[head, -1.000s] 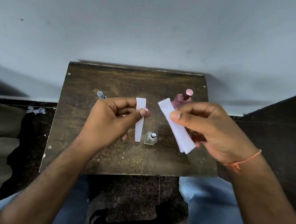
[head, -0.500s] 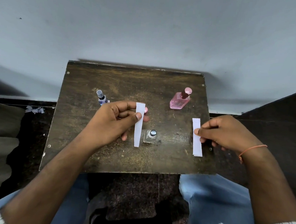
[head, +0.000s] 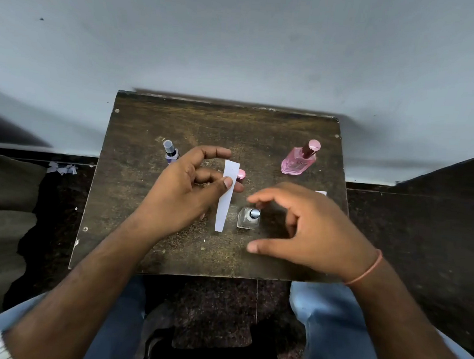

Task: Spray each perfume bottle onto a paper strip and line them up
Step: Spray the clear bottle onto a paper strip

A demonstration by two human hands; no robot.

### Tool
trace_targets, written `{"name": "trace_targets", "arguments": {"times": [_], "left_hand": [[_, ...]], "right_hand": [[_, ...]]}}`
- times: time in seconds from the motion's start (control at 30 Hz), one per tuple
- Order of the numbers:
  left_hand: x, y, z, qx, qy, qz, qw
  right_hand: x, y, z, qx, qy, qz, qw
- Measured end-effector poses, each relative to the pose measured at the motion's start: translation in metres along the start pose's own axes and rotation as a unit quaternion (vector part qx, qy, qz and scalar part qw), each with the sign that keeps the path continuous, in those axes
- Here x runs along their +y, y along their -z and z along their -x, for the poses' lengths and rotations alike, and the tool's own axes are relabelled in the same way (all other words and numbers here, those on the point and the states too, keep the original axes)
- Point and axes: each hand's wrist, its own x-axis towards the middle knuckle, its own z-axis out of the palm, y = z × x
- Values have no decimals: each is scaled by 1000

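The left hand (head: 184, 192) pinches a flat white paper strip (head: 226, 199) between thumb and fingers. The right hand (head: 310, 235) curls open, fingers apart around a small clear square bottle (head: 248, 219) on the scuffed wooden table (head: 150, 122).

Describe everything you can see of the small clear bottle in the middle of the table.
The small clear bottle looks like squat, square-shouldered glass with a shiny dark round top. It stands upright on the worn wooden table, just right of the paper strip pinched in the left hand. The open right hand is near it; nothing touches it.
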Motion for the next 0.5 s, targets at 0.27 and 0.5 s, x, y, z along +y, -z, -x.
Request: {"name": "trace_targets", "arguments": {"times": [0.27, 0.5], "left_hand": [[1, 1, 2, 1, 19, 28, 999], [-1, 6, 3, -27, 17, 49, 998]], "right_hand": [[6, -17, -8, 51, -55, -263, 962], [-14, -12, -10, -30, -72, -641, 764]]}}
